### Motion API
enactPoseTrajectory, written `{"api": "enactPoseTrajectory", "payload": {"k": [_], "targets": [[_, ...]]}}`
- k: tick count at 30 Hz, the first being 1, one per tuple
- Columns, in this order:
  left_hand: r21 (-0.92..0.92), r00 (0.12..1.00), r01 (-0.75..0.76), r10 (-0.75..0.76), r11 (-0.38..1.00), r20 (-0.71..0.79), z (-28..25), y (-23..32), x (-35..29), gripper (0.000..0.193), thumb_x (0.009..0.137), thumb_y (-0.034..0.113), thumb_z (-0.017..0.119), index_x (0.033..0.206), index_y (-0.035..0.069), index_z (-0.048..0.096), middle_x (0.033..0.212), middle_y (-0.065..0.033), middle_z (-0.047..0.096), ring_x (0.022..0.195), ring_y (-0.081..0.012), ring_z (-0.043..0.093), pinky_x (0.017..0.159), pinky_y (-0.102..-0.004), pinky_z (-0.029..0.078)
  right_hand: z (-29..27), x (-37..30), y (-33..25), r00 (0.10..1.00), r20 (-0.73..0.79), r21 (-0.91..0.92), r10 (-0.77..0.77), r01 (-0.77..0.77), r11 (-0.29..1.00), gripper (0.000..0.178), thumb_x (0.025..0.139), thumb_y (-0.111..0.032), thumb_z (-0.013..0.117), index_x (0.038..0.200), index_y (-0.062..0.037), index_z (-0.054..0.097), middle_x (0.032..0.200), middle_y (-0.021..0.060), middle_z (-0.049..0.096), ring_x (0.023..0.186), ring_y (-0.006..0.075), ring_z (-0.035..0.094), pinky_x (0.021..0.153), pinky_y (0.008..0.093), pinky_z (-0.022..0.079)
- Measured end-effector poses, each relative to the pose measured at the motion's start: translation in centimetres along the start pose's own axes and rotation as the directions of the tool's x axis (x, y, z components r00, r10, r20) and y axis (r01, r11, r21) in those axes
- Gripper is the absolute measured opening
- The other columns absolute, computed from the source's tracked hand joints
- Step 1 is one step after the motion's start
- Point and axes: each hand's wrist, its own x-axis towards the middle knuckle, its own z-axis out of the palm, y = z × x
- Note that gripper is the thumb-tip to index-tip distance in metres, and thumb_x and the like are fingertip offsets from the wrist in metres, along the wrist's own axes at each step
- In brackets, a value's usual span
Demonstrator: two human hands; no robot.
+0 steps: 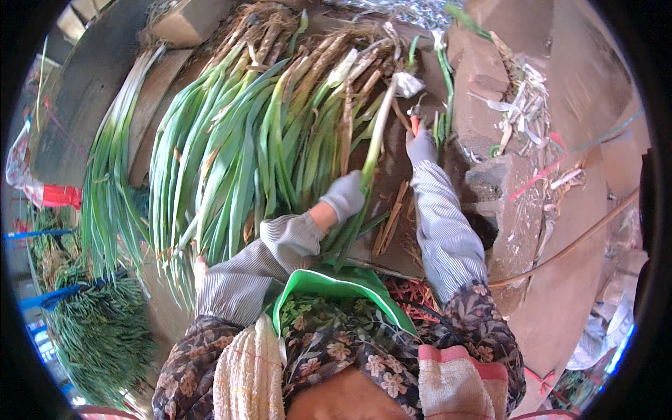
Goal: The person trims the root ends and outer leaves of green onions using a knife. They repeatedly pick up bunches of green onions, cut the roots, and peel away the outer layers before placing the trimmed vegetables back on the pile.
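My gloved left hand (344, 196) is closed around the green leaves of a long leek (378, 133). The pale stem slants up and away to the right, with a loose white piece (408, 85) at its far end. My gloved right hand (422, 148) grips a small tool with a red-orange handle (415, 125). Its metal tip lies close to the stem, and I cannot make out its exact kind. A large pile of untrimmed leeks (217, 161) lies to the left, brown roots pointing away and leaves hanging toward me.
Peeled leeks (122, 140) lie at the far left, above bundled greens (101, 336). Concrete blocks (505, 189) and pale peel scraps (528, 105) are at the right. A brown hose (570, 248) runs beside my right arm. A green apron edge (336, 278) stands up before me.
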Motion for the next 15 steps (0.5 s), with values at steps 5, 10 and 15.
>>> {"api": "enactPoseTrajectory", "payload": {"k": [5,10,15], "targets": [[0.222,0.824,-0.273,0.346,0.936,-0.448,-3.7,-0.9,-2.6,0.032,0.084,0.027,0.060,0.108,0.006,0.056,0.105,-0.0189,0.063,0.097,-0.0358,0.061,0.084,-0.0437,0.049,-6.0,-7.2,-6.9,0.972,0.109,0.134,-0.210,0.195,0.971,0.060,0.089,-0.029,0.061,0.138,-0.0036,0.041,0.111,0.0267,0.055,0.098,0.0429,0.058,0.081,0.0461,0.049],[0.052,0.930,0.075,-0.051,0.996,-0.365,-10.5,-7.6,4.8,0.049,0.085,0.022,0.060,0.128,0.001,0.049,0.119,-0.0244,0.058,0.110,-0.0411,0.055,0.094,-0.0431,0.045,-4.1,-11.5,-10.9,0.910,0.164,0.358,-0.380,0.304,0.883,0.059,0.090,-0.027,0.060,0.139,-0.0034,0.040,0.106,0.0252,0.053,0.089,0.0393,0.060,0.076,0.0460,0.050],[0.119,0.970,0.090,-0.060,0.989,-0.238,-10.7,-6.5,6.7,0.063,0.086,0.030,0.059,0.137,-0.001,0.040,0.123,-0.0271,0.056,0.115,-0.0419,0.053,0.098,-0.0404,0.043,-3.7,-13.2,-11.8,0.910,0.162,0.308,-0.382,0.321,0.896,0.059,0.088,-0.026,0.061,0.137,-0.0002,0.041,0.107,0.0257,0.056,0.096,0.0398,0.059,0.082,0.0457,0.049]]}}
